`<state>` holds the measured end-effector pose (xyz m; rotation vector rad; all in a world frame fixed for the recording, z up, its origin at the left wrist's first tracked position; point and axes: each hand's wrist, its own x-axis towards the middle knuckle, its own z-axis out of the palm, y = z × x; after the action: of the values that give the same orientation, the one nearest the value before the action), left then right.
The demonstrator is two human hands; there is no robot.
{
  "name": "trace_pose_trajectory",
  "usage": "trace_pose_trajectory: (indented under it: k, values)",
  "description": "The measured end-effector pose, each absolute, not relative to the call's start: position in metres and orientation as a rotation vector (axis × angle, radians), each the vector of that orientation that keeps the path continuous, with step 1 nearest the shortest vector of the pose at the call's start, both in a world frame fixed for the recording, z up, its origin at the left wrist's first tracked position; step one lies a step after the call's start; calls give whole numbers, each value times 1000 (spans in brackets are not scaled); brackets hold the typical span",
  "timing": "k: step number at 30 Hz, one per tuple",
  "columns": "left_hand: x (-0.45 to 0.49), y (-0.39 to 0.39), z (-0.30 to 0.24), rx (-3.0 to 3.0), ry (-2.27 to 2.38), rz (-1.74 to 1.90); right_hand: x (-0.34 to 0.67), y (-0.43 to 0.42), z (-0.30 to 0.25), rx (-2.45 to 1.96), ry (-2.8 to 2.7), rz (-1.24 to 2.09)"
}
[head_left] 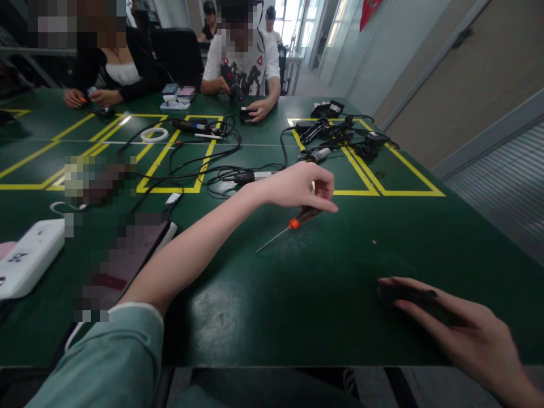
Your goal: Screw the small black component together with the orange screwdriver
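My left hand (304,187) reaches out across the green table (297,283), fingers curled down onto the handle of a small screwdriver (293,224) with an orange collar and dark grip. Its thin shaft lies on the table and points toward me and to the left. My right hand (450,323) lies near the table's front right edge, fingers stretched over a flat black object (399,293) that shows between them.
Yellow tape boxes mark the table. Black cables (204,164), pen-like tools and chargers (340,133) lie beyond my left hand. A white power strip (25,258) sits at the left. Two people sit at the far side handling small devices.
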<state>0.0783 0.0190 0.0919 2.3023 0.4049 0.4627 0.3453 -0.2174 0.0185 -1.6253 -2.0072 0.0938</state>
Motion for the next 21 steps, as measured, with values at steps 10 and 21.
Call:
trace_pose_trajectory:
  k: [10, 21]
  values:
    - [64, -8, 138, 2137, 505, 895, 270, -121, 16, -1219, -2019, 773]
    - [67, -2, 126, 2115, 565, 1046, 235, -65, 6, -1037, -1936, 1009]
